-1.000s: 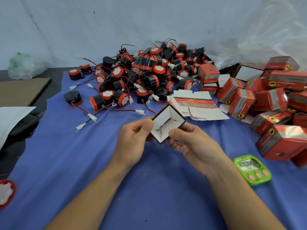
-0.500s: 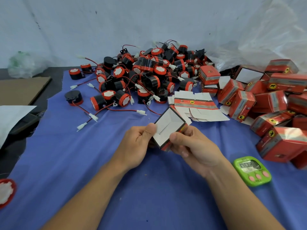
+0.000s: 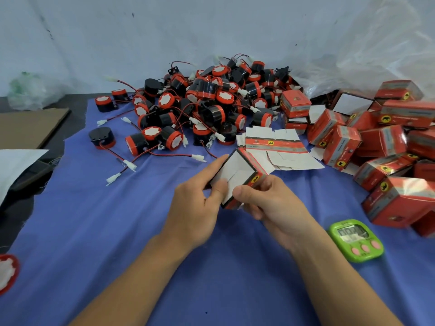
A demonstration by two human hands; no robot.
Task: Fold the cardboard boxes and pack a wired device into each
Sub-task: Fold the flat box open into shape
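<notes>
Far left: a red-rimmed disc (image 3: 7, 272) with a white middle lies on the blue cloth (image 3: 94, 231), cut off by the frame edge. Beyond it are a white sheet (image 3: 16, 165), a brown cardboard sheet (image 3: 30, 125) and a crumpled plastic bag (image 3: 28, 90) by the wall.
Heap: a pile of round black-and-red wired devices (image 3: 204, 102) sits at the back of the cloth. Red and black leads end in white connectors (image 3: 129, 164) that trail toward the near side. One black device (image 3: 102, 137) lies apart at the heap's left.
Left hand: the left hand (image 3: 195, 203) grasps the cardboard box (image 3: 237, 175) by its left side. The thumb is laid across a white inner flap and the forefinger is stretched along the upper left edge.
Box: it is held above the cloth at centre, between both hands and tilted. The white flaps face the camera and the red printed sides are on the right.
Right hand: the right hand (image 3: 270, 203) grasps the same box from the lower right, thumb tip on the near corner, other fingers curled beneath.
Blanks: unfolded box blanks (image 3: 277, 149) lie stacked just behind the held box, beside the heap.
Right side: a pile of red folded boxes (image 3: 376, 142) lies jumbled on the cloth.
Timer: a green digital timer (image 3: 356, 240) with pink buttons lies on the cloth near the right forearm.
Far right: clear plastic sheeting (image 3: 376, 55) is bunched against the wall behind the boxes.
</notes>
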